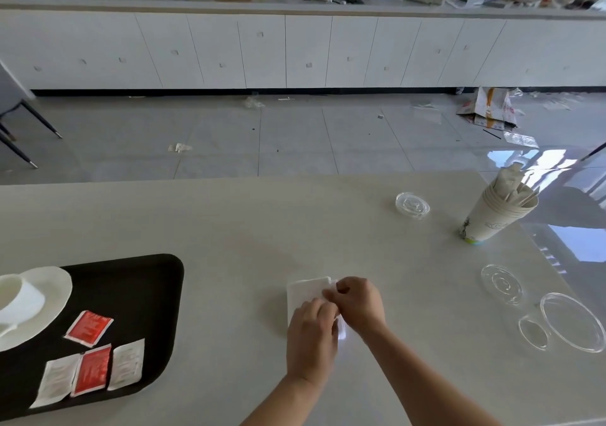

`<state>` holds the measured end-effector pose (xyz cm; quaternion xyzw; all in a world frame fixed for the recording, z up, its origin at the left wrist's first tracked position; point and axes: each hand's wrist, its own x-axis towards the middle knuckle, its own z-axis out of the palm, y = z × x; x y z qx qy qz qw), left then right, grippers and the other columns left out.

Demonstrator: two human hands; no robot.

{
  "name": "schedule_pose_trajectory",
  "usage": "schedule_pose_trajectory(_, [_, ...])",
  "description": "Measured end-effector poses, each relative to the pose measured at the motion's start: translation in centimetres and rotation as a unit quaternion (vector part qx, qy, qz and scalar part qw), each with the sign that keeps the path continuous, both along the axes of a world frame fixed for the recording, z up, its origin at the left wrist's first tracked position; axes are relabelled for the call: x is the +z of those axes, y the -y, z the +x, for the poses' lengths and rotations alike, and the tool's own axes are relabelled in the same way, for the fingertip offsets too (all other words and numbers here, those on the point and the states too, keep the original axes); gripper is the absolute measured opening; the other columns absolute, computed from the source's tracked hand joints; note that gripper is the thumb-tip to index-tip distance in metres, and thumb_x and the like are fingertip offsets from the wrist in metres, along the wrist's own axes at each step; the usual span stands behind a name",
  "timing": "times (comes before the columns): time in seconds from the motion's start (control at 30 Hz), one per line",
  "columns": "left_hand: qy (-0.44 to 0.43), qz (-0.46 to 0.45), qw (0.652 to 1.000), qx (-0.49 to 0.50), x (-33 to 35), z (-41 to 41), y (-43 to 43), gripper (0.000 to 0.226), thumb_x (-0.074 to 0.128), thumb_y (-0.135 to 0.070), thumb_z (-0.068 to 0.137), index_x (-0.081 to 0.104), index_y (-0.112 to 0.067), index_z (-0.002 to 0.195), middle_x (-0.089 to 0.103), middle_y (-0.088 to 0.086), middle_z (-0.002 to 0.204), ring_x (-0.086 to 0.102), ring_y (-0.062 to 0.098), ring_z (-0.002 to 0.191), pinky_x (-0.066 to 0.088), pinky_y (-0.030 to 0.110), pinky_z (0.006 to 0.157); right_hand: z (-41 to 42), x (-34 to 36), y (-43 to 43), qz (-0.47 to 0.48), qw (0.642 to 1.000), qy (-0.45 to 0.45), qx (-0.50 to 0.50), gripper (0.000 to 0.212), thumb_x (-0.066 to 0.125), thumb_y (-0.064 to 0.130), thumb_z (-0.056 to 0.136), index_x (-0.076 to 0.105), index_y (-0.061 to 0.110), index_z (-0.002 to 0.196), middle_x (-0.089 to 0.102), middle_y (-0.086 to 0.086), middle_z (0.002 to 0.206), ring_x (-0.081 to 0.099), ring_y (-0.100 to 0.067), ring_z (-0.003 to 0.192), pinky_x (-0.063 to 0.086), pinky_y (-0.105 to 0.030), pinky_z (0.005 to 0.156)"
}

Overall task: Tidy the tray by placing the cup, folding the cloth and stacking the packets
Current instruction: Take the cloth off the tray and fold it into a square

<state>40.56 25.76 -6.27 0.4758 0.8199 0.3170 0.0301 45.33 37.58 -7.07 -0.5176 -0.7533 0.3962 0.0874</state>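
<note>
A white cloth (306,294) lies folded on the pale table, right of the black tray (147,310). My left hand (311,340) presses on its near part, and my right hand (359,302) pinches its right edge. Both hands cover much of the cloth. On the tray's left, a white cup (19,301) lies tipped on a white saucer (49,281). Several packets lie flat on the tray: a red one (89,328), another red one (91,370), and two white ones (57,381) (127,364) beside it.
A stack of paper cups (495,212) holding sticks stands at the far right. Clear plastic lids (412,205) (501,284) (572,321) (533,332) lie along the right side. The table's far edge (229,179) drops to a littered floor.
</note>
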Motion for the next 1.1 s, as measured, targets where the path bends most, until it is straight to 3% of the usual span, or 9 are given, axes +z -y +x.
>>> schedule_pose_trajectory(0.23, [-0.026, 0.015, 0.996, -0.085, -2.3, 0.1, 1.7, 0.011, 0.065, -0.023, 0.077, 0.064, -0.025, 0.088, 0.061, -0.010, 0.085, 0.057, 0.013, 0.087, 0.046, 0.033, 0.091, 0.5, -1.2, -0.2, 0.020, 1.000, 0.018, 0.011, 0.035, 0.066, 0.021, 0.081, 0.047, 0.011, 0.053, 0.042, -0.001, 0.049, 0.035, -0.018, 0.050, 0.028, -0.032, 0.048])
schedule_pose_trajectory(0.3, [-0.048, -0.014, 0.993, -0.107, -3.1, 0.1, 2.2, 0.022, 0.057, -0.032, 0.084, 0.065, -0.025, 0.103, 0.064, -0.006, 0.102, 0.057, 0.016, 0.105, 0.039, 0.039, 0.104, 0.7, -1.5, 0.0, 0.018, 1.000, 0.010, -0.003, 0.024, 0.069, 0.021, 0.081, 0.057, 0.013, 0.061, 0.055, 0.002, 0.054, 0.048, -0.018, 0.054, 0.039, -0.031, 0.051])
schedule_pose_trajectory(0.37, [-0.100, -0.082, 0.983, -0.131, -3.9, 0.4, 2.6, 0.042, 0.050, -0.043, 0.090, 0.057, -0.021, 0.126, 0.059, 0.002, 0.130, 0.050, 0.024, 0.128, 0.026, 0.043, 0.111, 0.8, -1.5, 0.1, 0.022, 1.000, 0.005, -0.016, 0.006, 0.071, 0.022, 0.080, 0.068, 0.021, 0.084, 0.067, 0.007, 0.074, 0.061, -0.016, 0.068, 0.049, -0.029, 0.061])
schedule_pose_trajectory(0.5, [-0.130, -0.164, 0.963, -0.171, -4.6, 0.5, 2.9, 0.072, 0.041, -0.058, 0.091, 0.026, -0.020, 0.150, 0.026, 0.008, 0.158, 0.023, 0.028, 0.145, 0.014, 0.049, 0.112, 1.2, -2.0, 0.0, 0.092, 0.992, 0.020, 0.082, 0.060, 0.062, 0.010, 0.081, 0.051, 0.039, 0.132, 0.052, 0.019, 0.121, 0.060, -0.009, 0.098, 0.053, -0.028, 0.075])
schedule_pose_trajectory(0.7, [-0.146, -0.198, 0.945, -0.216, -5.1, -0.4, 3.3, 0.078, 0.040, -0.061, 0.089, 0.018, -0.020, 0.152, 0.016, 0.010, 0.161, 0.018, 0.030, 0.147, 0.013, 0.051, 0.111, 1.6, -2.6, -0.1, 0.138, 0.977, 0.033, 0.161, 0.042, 0.055, 0.009, 0.088, 0.061, 0.024, 0.126, 0.055, 0.014, 0.122, 0.063, -0.016, 0.101, 0.048, -0.024, 0.079])
schedule_pose_trajectory(0.83, [-0.180, -0.189, 0.928, -0.265, -4.5, -2.5, 4.4, 0.063, 0.039, -0.061, 0.092, 0.037, -0.026, 0.145, 0.029, 0.005, 0.157, 0.025, 0.026, 0.145, 0.017, 0.050, 0.109, 2.4, -2.6, 0.3, 0.149, 0.975, 0.028, 0.163, 0.035, 0.061, 0.019, 0.086, 0.064, 0.019, 0.121, 0.057, 0.009, 0.115, 0.063, -0.018, 0.098, 0.050, -0.026, 0.078])
schedule_pose_trajectory(0.93, [-0.194, -0.153, 0.921, -0.302, -3.7, -4.3, 5.3, 0.042, 0.039, -0.057, 0.095, 0.054, -0.031, 0.125, 0.047, -0.003, 0.147, 0.038, 0.019, 0.139, 0.018, 0.048, 0.109, 3.0, -2.3, 1.2, 0.130, 0.982, 0.031, 0.137, 0.027, 0.064, 0.027, 0.081, 0.064, 0.023, 0.108, 0.059, 0.007, 0.103, 0.063, -0.021, 0.090, 0.052, -0.031, 0.072])
schedule_pose_trajectory(1.0, [-0.134, -0.131, 0.935, -0.300, -3.4, -5.0, 5.8, 0.038, 0.042, -0.053, 0.095, 0.059, -0.027, 0.116, 0.055, -0.005, 0.138, 0.042, 0.016, 0.136, 0.014, 0.043, 0.114, 3.4, -2.5, 2.3, 0.116, 0.985, 0.029, 0.126, 0.031, 0.061, 0.032, 0.081, 0.057, 0.033, 0.112, 0.058, 0.011, 0.103, 0.063, -0.019, 0.086, 0.051, -0.032, 0.068])
schedule_pose_trajectory(1.1, [0.016, -0.141, 0.969, -0.201, -3.2, -4.8, 5.6, 0.054, 0.036, -0.055, 0.095, 0.047, -0.018, 0.133, 0.041, -0.001, 0.146, 0.030, 0.017, 0.141, 0.016, 0.030, 0.117, 4.3, -3.0, 3.6, 0.158, 0.971, 0.019, 0.180, 0.048, 0.055, 0.036, 0.088, 0.041, 0.049, 0.133, 0.053, 0.015, 0.103, 0.060, -0.015, 0.079, 0.046, -0.029, 0.059])
